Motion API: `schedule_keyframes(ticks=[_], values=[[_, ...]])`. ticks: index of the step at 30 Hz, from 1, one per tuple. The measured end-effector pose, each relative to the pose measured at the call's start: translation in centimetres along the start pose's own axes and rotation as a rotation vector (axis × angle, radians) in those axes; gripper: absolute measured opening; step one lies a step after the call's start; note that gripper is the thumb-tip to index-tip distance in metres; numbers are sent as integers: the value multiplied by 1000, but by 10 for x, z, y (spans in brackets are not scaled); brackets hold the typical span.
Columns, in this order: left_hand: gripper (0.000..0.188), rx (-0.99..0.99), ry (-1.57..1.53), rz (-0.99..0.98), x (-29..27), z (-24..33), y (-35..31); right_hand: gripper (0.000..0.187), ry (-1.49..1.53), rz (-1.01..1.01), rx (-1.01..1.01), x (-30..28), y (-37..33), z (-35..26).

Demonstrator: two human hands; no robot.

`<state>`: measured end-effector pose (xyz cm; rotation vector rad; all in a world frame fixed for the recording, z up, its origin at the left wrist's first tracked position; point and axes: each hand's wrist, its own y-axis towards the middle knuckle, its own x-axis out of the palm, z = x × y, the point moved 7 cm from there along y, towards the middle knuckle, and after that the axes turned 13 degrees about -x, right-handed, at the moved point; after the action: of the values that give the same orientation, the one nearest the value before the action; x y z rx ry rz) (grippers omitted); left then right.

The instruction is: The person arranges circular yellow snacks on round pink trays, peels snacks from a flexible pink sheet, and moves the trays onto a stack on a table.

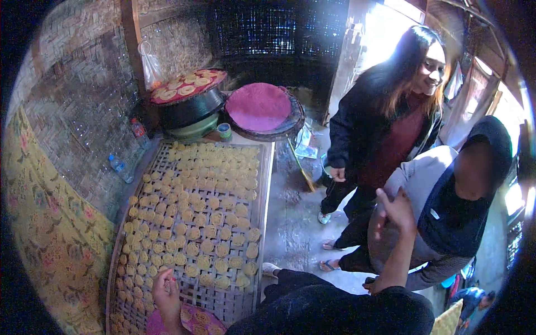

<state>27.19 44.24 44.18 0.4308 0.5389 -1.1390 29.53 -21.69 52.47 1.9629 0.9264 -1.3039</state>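
Observation:
My left hand is raised over the near part of a long woven lattice rack. Its fingers are curled together, and whatever they may hold cannot be made out. Rows of round, pale yellow coiled crackers cover the rack. Beside my left wrist, at the lower edge, lies a pink round cloth-like surface bearing more rounds. My right hand is lifted off to the right, fingers apart, holding nothing that I can see. It is in front of a person in a dark headscarf.
Another person in a black jacket stands farther back. Behind the rack are a dark pot topped by a red tray of rounds, a pink round sheet and a small tin. Plastic bottles stand along the woven wall.

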Motion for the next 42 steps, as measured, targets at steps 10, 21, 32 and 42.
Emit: schedule_keyframes(ticks=[10, 21, 32, 42], values=[[29, -98, -37, 54, -36, -30, -28, 88, -451, -188, -55, -53, 13, 14], [21, -278, 53, 316, -109, -33, -103, 62, -336, -113, -451, -26, 26, -4], [22, -480, 189, 372, -72, -175, -147, 33, 389, -759, -1797, 170, -303, -344], [26, -407, 657, 431, -85, -213, -144, 14, 595, -951, -2242, 321, -482, -419]])
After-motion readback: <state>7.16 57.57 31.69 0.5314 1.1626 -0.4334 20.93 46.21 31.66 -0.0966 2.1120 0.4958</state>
